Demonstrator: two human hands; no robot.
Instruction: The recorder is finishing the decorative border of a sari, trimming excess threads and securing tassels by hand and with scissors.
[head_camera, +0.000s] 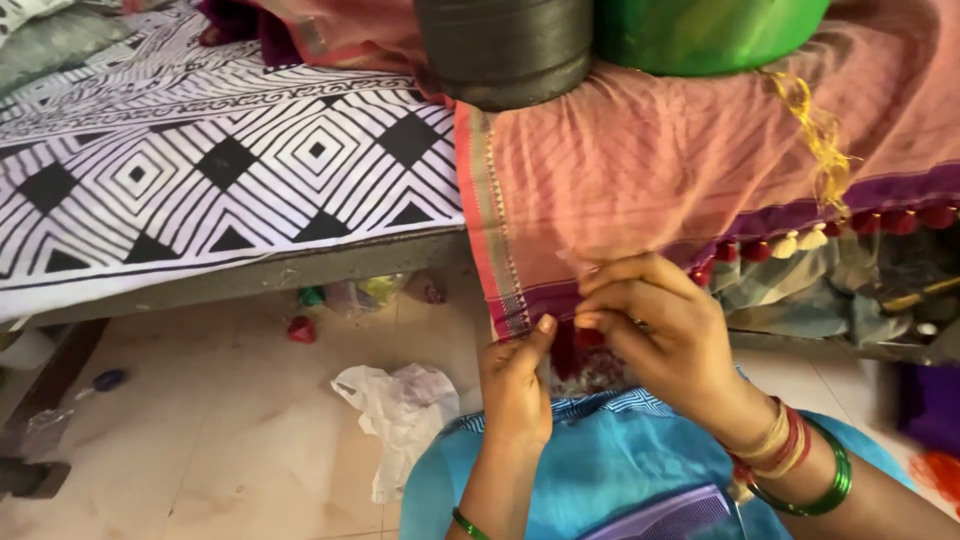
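1. Here, closest in, the left hand (515, 385) pinches the lower hem of the pink cloth (640, 170), thumb up against it.
2. Just beside it, the right hand (655, 325) closes narrow on a red tassel (585, 338) — likely mid-tying; the next move calls for steady tension.
3. Along the border hang finished tassels (800, 243).
4. Farther up, a dark pot (505, 45) weighs the cloth down.

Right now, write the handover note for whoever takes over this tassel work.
Left hand: pinches the pink cloth at its striped corner edge.
Right hand: fingers closed on a red tassel at the purple border.
Done: red and cream tassels hang along the border to the right.
Left: the corner tassel is in hand; whether it is fastened cannot be seen.
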